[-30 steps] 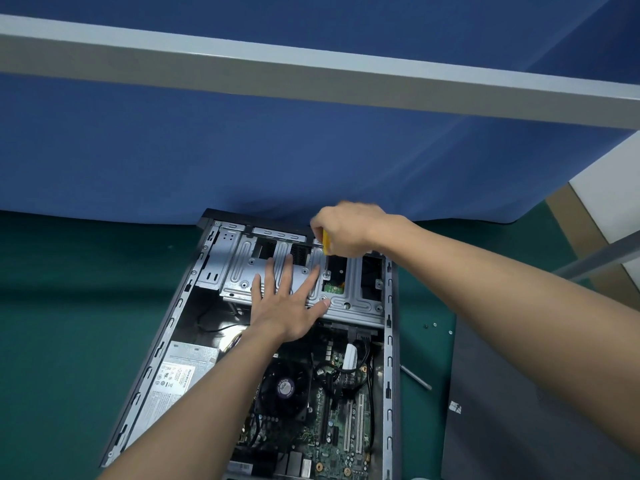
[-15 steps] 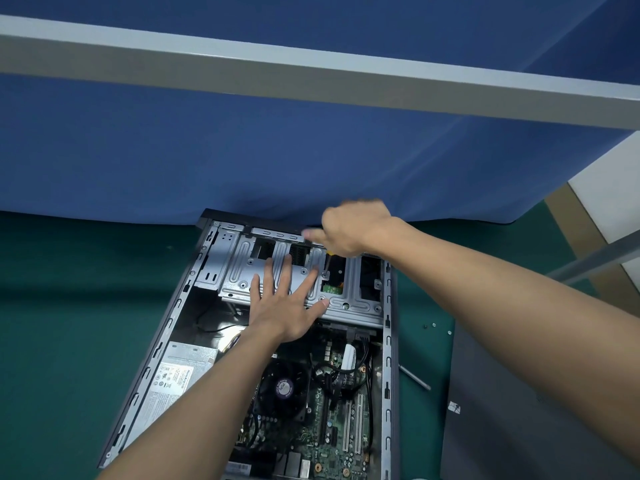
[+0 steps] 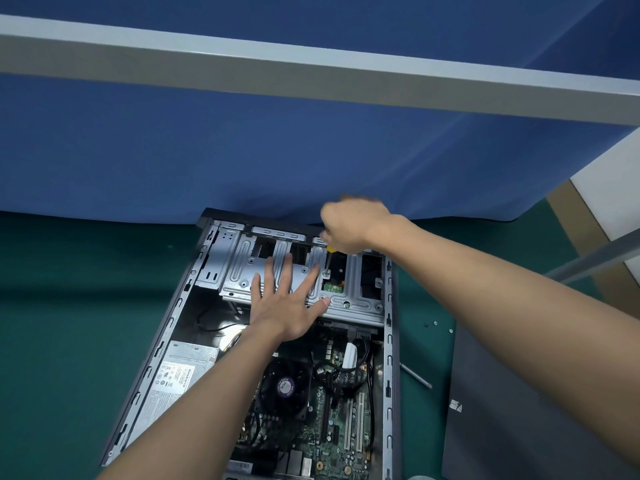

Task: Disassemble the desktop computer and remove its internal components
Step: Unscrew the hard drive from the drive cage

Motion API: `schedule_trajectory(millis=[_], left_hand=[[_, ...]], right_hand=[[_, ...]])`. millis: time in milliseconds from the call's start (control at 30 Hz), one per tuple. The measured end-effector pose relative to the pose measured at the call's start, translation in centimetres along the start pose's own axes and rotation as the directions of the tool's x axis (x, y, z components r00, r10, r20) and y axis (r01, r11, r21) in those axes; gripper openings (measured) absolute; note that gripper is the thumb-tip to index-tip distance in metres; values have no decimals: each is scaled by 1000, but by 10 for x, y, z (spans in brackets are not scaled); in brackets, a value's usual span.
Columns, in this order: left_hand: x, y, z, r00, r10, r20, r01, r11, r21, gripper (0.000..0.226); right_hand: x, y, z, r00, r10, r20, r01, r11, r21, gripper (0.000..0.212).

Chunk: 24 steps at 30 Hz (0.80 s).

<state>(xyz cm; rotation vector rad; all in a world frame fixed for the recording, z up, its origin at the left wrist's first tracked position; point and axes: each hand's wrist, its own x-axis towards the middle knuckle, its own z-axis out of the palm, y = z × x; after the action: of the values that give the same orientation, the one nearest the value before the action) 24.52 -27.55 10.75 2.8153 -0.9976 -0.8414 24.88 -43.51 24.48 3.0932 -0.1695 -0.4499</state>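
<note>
An open desktop computer case [image 3: 389, 341] lies flat on the green table, its far end against a blue cloth. My left hand [image 3: 285, 303] rests flat with spread fingers on the silver metal drive cage [image 3: 356, 292] at the far end. My right hand [image 3: 353, 225] grips a screwdriver [image 3: 328, 259] with a yellow and black handle, held upright, its tip down on a screw in the cage. Nearer me lie the motherboard [image 3: 332, 431] with a black CPU fan [image 3: 284, 386] and the power supply [image 3: 176, 379] at the left.
The dark grey side panel [image 3: 519, 427] lies on the table to the right of the case. A thin metal rod [image 3: 417, 377] and small loose screws [image 3: 434, 323] sit between the two. A grey rail [image 3: 311, 74] crosses overhead.
My right hand has shifted slightly on the screwdriver handle above the cage, as in turning. My left hand has stayed flat on the drive cage.
</note>
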Motion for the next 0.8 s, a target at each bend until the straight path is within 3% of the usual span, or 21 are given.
schedule_trajectory(millis=[67, 200, 300, 367, 400, 533, 600, 700, 800], left_hand=[[0, 0, 0, 1000, 1, -5, -1, 1000, 0, 68], [-1, 1, 0, 1000, -4, 1, 4, 1000, 4, 69], [-1, 1, -1, 1000, -1, -3, 1, 1000, 1, 68], [-1, 0, -1, 1000, 1, -7, -1, 1000, -2, 68], [-1, 1, -1, 1000, 2, -8, -2, 1000, -2, 68], [-1, 1, -1, 1000, -2, 1, 2, 1000, -3, 69], [-1, 1, -1, 1000, -2, -3, 2, 1000, -2, 69], [-1, 1, -1, 1000, 3, -8, -3, 1000, -1, 68], [-1, 1, -1, 1000, 0, -10, 0, 1000, 5, 68]], right_hand=[[0, 1, -3, 998, 0, 70, -3, 999, 40, 23], [-2, -3, -1, 995, 72, 76, -71, 997, -9, 49], [-3, -2, -2, 998, 55, 14, -55, 998, -17, 31], [-2, 0, -5, 996, 27, 85, -29, 999, 22, 11], [-2, 0, -7, 992, 24, 123, -29, 999, 36, 11], [-2, -2, -3, 988, 83, 131, -83, 997, -9, 49], [-2, 0, -1, 996, 64, 55, -64, 998, -4, 42], [-2, 3, -2, 997, 29, 76, -33, 998, 56, 10], [-1, 2, -1, 993, 60, 102, -64, 997, 38, 39]])
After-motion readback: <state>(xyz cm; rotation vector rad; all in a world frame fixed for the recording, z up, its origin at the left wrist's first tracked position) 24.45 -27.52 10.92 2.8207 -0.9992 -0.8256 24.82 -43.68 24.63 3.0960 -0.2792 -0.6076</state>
